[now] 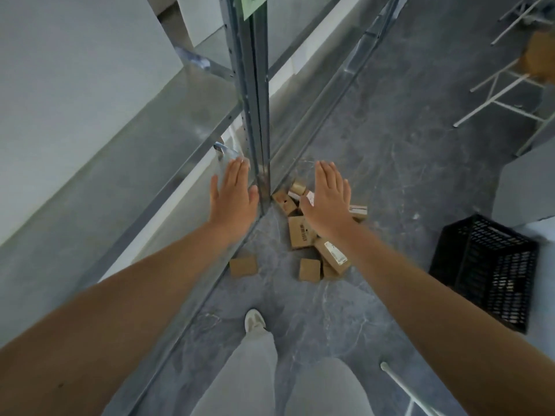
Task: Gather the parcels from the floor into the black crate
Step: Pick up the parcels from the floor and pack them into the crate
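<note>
Left grip (232, 199) and right grip (327, 199) spread flat, empty; parcels (299, 239) heaped on floor (390, 181) against shelf post (255, 115); black crate (480, 250) well right.

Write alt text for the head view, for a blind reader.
The left hand and right hand reach out flat and empty toward cardboard parcels scattered on the grey floor at the foot of a metal shelf post. The black crate stands to the right, apart from them.

Galvanised metal shelf (168, 115), left, fixed to a perforated grey upright (253, 100). Green paper note (253, 6) at the upright's top. White-legged stool (540, 58), tan seat, upper right. White shoe (254, 321) and pale grey trousers (249, 373), bottom centre.
</note>
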Available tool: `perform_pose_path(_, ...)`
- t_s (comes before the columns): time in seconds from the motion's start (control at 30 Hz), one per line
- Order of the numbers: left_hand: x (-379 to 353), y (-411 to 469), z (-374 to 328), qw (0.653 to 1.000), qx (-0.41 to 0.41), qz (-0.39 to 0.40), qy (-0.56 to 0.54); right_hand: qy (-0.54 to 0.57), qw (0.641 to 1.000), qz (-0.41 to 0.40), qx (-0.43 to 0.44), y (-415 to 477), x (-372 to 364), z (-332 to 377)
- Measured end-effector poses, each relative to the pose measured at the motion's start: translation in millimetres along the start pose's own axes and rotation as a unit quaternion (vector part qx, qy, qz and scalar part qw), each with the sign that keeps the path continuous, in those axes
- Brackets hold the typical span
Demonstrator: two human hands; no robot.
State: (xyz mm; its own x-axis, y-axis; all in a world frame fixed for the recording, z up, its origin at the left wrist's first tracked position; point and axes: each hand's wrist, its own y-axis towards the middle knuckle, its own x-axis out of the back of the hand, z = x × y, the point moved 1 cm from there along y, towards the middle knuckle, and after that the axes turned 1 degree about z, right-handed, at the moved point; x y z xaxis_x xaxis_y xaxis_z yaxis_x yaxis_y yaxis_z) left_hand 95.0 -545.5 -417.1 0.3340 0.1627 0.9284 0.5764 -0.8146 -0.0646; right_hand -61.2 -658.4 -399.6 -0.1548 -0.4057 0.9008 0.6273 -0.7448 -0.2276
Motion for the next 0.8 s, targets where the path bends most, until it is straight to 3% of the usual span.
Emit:
perform_pose_path(0.17, -50, 4, 54, 0.996, 0.069, 0.055, -0.008, 0.003, 0.998, 0.069, 0.007, 35, -65, 11)
perform_pose_path(0.37, -161, -7, 126, 0.982, 0.167, 0.086, -0.015, -0.016, 0.987, 0.159, 0.030, 76, -171, -11)
perform_pose_path(0.67, -350, -12, 214, 0.955, 0.246, 0.164, -0.037, -0.058, 0.959, 0.275, 0.018, 116, -388, -100)
perform_pose_path(0.8, -448, -1, 246, 0.916, 0.337, 0.211, -0.051, -0.041, 0.950, 0.311, -0.008, 136, -495, -140)
